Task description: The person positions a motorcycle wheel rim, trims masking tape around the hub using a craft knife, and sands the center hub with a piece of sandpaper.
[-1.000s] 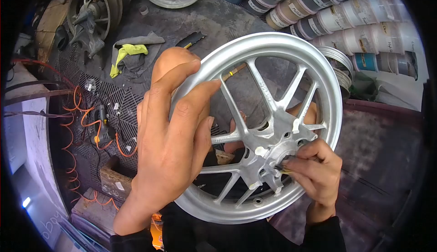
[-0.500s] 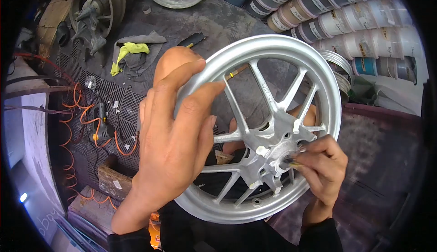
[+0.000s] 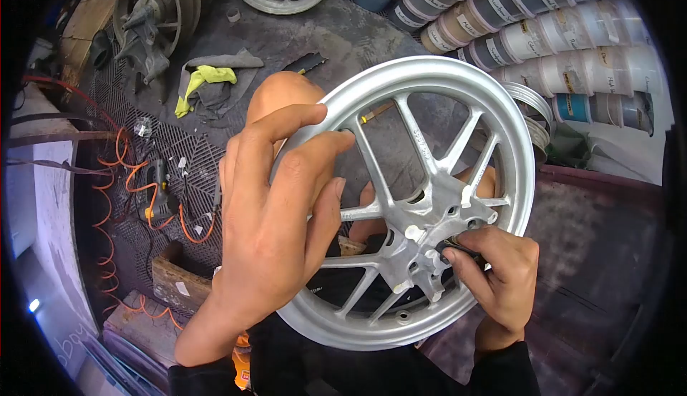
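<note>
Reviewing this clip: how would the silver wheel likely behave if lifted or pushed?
The wheel looks like metal, so it's probably stiff and fairly heavy. The open gaps between its spokes may keep it lighter than a solid disc. Stood on its round rim, it would likely roll or tip.

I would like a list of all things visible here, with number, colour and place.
Wheel: one, silver, centre.
Small piece: one, dark, at wheel's middle.
Other wheels: several, grey, top left and top centre.
Tubs: many, mixed colours, upper right.
Cloths: at least two, yellow-green and grey, upper left.
Hose: at least one, orange, left.
Tool: one, black-yellow, left.
Wooden pieces: some, brown, lower left.
Sheeting: some, green, right.
Left hand: one, bare, wheel's left side.
Right hand: one, bare, pinching small piece.
Sleeves: two, black, bottom.
</note>
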A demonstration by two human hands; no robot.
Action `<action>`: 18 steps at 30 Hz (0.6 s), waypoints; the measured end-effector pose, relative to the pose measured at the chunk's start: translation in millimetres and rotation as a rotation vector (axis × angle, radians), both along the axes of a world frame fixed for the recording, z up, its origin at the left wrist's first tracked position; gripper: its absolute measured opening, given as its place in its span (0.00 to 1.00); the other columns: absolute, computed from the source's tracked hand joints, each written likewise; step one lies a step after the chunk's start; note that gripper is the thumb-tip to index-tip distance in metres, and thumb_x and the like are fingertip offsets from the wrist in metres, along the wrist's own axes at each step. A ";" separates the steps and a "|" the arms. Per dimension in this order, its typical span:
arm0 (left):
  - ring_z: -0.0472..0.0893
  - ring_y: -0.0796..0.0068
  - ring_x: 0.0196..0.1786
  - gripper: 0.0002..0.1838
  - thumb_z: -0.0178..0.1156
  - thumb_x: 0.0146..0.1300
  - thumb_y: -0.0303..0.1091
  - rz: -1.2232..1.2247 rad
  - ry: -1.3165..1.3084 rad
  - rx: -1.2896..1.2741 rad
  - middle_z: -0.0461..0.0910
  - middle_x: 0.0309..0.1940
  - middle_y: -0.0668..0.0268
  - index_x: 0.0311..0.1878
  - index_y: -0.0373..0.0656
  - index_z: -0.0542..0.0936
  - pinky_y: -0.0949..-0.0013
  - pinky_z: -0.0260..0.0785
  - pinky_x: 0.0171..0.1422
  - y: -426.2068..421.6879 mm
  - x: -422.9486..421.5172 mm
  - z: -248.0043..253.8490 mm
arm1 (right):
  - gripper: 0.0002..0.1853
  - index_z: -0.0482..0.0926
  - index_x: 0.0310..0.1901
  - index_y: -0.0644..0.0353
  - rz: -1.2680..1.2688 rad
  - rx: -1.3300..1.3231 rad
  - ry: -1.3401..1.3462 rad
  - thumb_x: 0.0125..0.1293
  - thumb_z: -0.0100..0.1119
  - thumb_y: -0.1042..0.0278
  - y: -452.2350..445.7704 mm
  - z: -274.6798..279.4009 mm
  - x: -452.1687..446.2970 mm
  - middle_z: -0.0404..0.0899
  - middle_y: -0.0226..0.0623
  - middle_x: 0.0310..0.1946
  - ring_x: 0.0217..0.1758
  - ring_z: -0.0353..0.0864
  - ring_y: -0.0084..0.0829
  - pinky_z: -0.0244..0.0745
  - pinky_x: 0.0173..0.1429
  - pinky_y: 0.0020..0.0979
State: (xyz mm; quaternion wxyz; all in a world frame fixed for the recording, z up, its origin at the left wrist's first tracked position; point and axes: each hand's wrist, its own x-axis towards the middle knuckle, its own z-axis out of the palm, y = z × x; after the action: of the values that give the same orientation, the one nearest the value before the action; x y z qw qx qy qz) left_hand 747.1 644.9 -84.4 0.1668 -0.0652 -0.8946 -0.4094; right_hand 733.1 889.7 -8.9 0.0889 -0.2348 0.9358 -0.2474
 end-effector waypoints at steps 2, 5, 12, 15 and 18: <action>0.77 0.50 0.59 0.20 0.63 0.56 0.19 -0.006 0.006 0.006 0.74 0.58 0.49 0.54 0.37 0.78 0.55 0.69 0.64 -1.0 -0.9 -0.1 | 0.07 0.82 0.34 0.64 0.003 0.034 0.018 0.56 0.72 0.76 -2.0 -3.1 2.4 0.80 0.38 0.23 0.21 0.80 0.33 0.70 0.25 0.32; 0.77 0.51 0.58 0.20 0.63 0.56 0.19 -0.009 0.001 0.018 0.74 0.58 0.49 0.54 0.37 0.78 0.56 0.69 0.63 -1.0 -0.5 -0.4 | 0.07 0.82 0.34 0.64 0.041 0.039 0.023 0.56 0.72 0.76 -8.0 -6.3 0.4 0.80 0.38 0.22 0.21 0.80 0.34 0.71 0.25 0.33; 0.77 0.52 0.57 0.21 0.62 0.55 0.18 -0.008 0.015 0.036 0.75 0.57 0.51 0.54 0.38 0.78 0.57 0.69 0.62 -2.2 -0.7 -2.8 | 0.06 0.82 0.33 0.64 -0.005 0.037 -0.024 0.58 0.72 0.75 -9.7 -5.3 5.5 0.80 0.38 0.20 0.19 0.81 0.32 0.71 0.24 0.30; 0.78 0.53 0.57 0.21 0.62 0.55 0.17 -0.011 0.034 0.033 0.75 0.57 0.51 0.54 0.38 0.78 0.58 0.69 0.61 -2.1 -0.8 -2.3 | 0.06 0.82 0.33 0.65 -0.129 -0.060 -0.043 0.58 0.72 0.75 -6.3 -0.1 9.7 0.81 0.37 0.20 0.18 0.82 0.30 0.71 0.24 0.29; 0.78 0.53 0.56 0.21 0.62 0.55 0.17 -0.004 0.028 0.029 0.75 0.57 0.51 0.54 0.38 0.78 0.58 0.69 0.61 -1.4 -0.4 -2.4 | 0.06 0.83 0.32 0.65 -0.123 -0.025 -0.096 0.57 0.72 0.76 -8.9 -0.2 7.3 0.81 0.36 0.19 0.18 0.82 0.30 0.71 0.24 0.28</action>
State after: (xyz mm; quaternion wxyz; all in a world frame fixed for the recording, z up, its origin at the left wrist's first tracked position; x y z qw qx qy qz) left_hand 746.7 643.4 -86.8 0.1794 -0.0706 -0.8861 -0.4216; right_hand 740.4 880.8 -9.1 0.1151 -0.1658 0.9400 -0.2750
